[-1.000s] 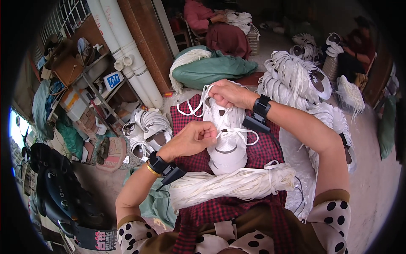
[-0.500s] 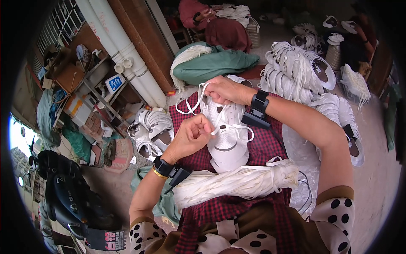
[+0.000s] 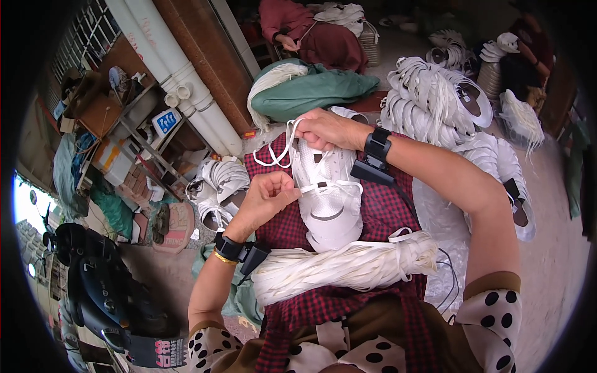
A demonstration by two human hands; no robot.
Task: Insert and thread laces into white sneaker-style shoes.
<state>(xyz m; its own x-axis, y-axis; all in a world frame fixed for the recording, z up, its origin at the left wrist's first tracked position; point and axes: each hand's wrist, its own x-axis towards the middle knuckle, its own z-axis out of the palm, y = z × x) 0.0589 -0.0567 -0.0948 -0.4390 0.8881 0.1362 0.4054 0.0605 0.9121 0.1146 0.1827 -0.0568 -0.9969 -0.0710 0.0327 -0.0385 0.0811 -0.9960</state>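
A white shoe upper (image 3: 333, 227) lies across my lap on a red and black checkered cloth (image 3: 388, 202). Over its middle runs a white shoelace (image 3: 339, 185), drawn out to the left side. My left hand (image 3: 267, 198) pinches that lace between thumb and fingers, just off the upper's left edge. At the far end, my right hand (image 3: 333, 129) is closed on lace too, with a loose loop hanging to its left. Its fingertips are partly hidden. Nearer my body, a thick bundle of white laces (image 3: 342, 270) lies crosswise.
Stacked white uppers (image 3: 423, 102) stand at the far right, more uppers (image 3: 221, 186) at the left. A green sack (image 3: 311, 93) lies ahead. Two people work beyond, one in a pink sleeve (image 3: 280, 22). A dark scooter (image 3: 102, 286) stands left, below a cluttered shelf (image 3: 146, 112).
My left hand has moved left, pulling the lace taut, and the loop over the upper has shrunk. My right hand has barely shifted. The pink-sleeved person's hand has come down.
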